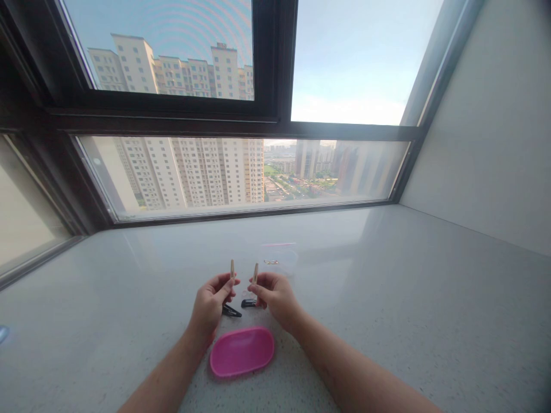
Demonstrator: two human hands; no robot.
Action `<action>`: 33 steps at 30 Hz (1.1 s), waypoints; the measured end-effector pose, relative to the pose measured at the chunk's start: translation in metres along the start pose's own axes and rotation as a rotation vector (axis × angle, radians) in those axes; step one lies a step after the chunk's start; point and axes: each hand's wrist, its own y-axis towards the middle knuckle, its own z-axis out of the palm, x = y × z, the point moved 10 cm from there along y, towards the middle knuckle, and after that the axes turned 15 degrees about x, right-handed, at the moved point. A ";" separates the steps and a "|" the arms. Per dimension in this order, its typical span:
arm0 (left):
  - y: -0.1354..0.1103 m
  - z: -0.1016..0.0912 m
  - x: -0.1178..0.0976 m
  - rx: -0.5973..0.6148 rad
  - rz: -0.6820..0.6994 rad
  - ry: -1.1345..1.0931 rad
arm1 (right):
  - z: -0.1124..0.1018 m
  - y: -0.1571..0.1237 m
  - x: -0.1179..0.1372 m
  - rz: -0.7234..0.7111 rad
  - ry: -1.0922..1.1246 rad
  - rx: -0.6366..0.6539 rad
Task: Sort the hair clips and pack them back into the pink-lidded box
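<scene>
My left hand [214, 293] pinches a slim beige wooden clothespin [232, 268], holding it upright between thumb and fingers. A second wooden clothespin [255, 273] stands upright in the pinch of my right hand [275, 292], a short gap away from the first. Below the left fingers lies a black snap hair clip [232, 311]. Another black hair clip [248, 303] rests by the right fingertips, partly hidden by them. Nearer to me, between my forearms, sits a shallow pink oval tray [241, 352] with nothing visible in it.
Beyond my hands, small gold-coloured pieces [271, 262] lie on the pale speckled countertop [379, 321], with a thin pink strip [279, 244] behind them. A bluish, clear object [3, 333] shows at the left edge. A dark-framed window [241, 127] and a white wall [486, 137] bound the surface.
</scene>
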 end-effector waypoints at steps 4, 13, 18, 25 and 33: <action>0.002 -0.003 0.002 -0.003 0.008 -0.006 | 0.000 0.000 0.001 0.000 -0.012 -0.003; 0.001 -0.009 0.004 -0.069 -0.001 -0.063 | -0.002 -0.001 0.005 -0.003 -0.041 -0.019; 0.002 -0.007 0.004 -0.039 0.007 -0.026 | -0.002 -0.002 0.006 -0.009 -0.046 -0.022; -0.001 0.010 -0.014 0.042 0.064 0.176 | -0.003 -0.001 0.006 -0.020 -0.068 -0.024; -0.003 0.017 -0.020 0.073 0.068 0.307 | 0.000 -0.002 0.011 -0.027 -0.075 -0.001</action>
